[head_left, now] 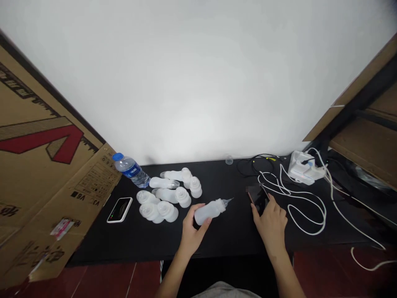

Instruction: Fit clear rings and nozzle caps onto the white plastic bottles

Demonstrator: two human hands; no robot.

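Note:
My left hand (192, 231) is wrapped round a translucent white squeeze bottle (207, 212), thumb and fingers on its sides. The bottle is tilted, its clear pointed nozzle towards the right. My right hand (272, 219) grips a dark phone (258, 198) by its two long edges; the phone's lower end is hidden by the hand. Left of my left hand, several similar white bottles (167, 195) lie or stand in a cluster, some with clear tops.
A water bottle (132, 169) with a blue cap leans at the back left, near a white-framed device (120, 210). A small clear cap (229, 159) sits by the wall. White cables (305, 231) run from a white power strip (305, 167) at right. Cardboard (46, 165) borders the left side.

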